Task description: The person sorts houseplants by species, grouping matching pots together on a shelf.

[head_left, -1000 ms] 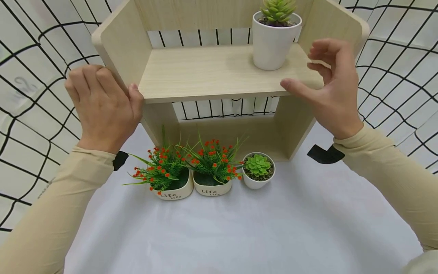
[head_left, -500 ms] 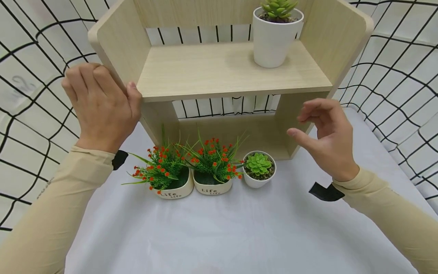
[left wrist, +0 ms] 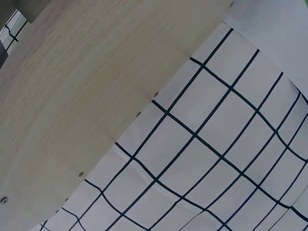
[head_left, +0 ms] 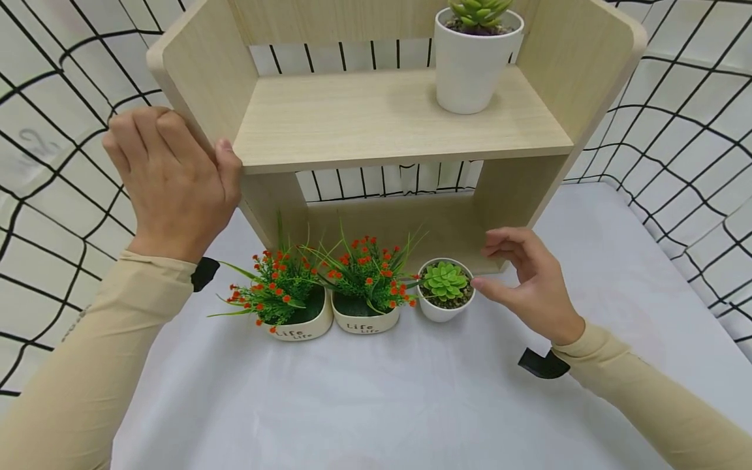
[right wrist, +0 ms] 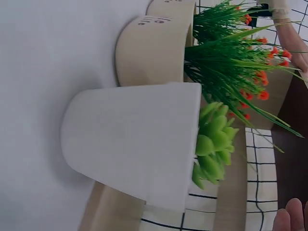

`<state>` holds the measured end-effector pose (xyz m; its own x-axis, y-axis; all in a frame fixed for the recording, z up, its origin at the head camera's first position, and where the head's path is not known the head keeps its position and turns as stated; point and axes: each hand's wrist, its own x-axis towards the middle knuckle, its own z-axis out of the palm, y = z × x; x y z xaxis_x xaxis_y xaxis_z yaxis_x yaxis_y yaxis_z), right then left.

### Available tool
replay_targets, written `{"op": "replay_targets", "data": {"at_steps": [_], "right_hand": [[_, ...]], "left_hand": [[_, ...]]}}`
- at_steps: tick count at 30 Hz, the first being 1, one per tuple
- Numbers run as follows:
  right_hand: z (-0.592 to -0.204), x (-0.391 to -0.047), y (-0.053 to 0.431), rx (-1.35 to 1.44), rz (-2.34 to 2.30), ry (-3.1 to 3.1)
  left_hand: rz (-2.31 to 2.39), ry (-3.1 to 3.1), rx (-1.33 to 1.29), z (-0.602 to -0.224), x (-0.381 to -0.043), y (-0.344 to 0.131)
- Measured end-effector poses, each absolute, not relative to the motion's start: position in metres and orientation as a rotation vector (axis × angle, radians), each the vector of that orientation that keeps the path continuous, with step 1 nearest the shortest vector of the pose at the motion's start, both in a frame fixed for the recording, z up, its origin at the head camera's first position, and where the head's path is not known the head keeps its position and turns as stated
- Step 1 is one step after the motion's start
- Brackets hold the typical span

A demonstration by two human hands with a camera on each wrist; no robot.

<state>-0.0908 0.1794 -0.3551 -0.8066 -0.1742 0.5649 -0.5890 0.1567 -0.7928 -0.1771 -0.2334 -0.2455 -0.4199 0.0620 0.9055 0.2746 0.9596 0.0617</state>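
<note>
Head view: the left hand (head_left: pixel 176 176) is gripping the shelf (head_left: pixel 399 124). The small plant (head_left: pixel 444 287) is standing on the table (head_left: pixel 364 398). Beside it, the right hand (head_left: pixel 531 281) is holding nothing, thumb and fingers parted, apparently aligning; grasping is probably requiring finger closure next.

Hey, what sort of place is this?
Perhaps a staged work area, hard to be sure: black mesh flanks a white surface, where a shelf stands with one potted plant on it and three in front.
</note>
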Motion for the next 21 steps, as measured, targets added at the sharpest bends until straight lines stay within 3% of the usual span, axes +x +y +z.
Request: {"op": "replay_targets", "data": {"at_steps": [21], "right_hand": [[-0.413, -0.107, 0.173, 0.670, 1.598, -2.365]], "left_hand": [[-0.241, -1.996, -0.235, -0.246, -0.178, -0.234]]}}
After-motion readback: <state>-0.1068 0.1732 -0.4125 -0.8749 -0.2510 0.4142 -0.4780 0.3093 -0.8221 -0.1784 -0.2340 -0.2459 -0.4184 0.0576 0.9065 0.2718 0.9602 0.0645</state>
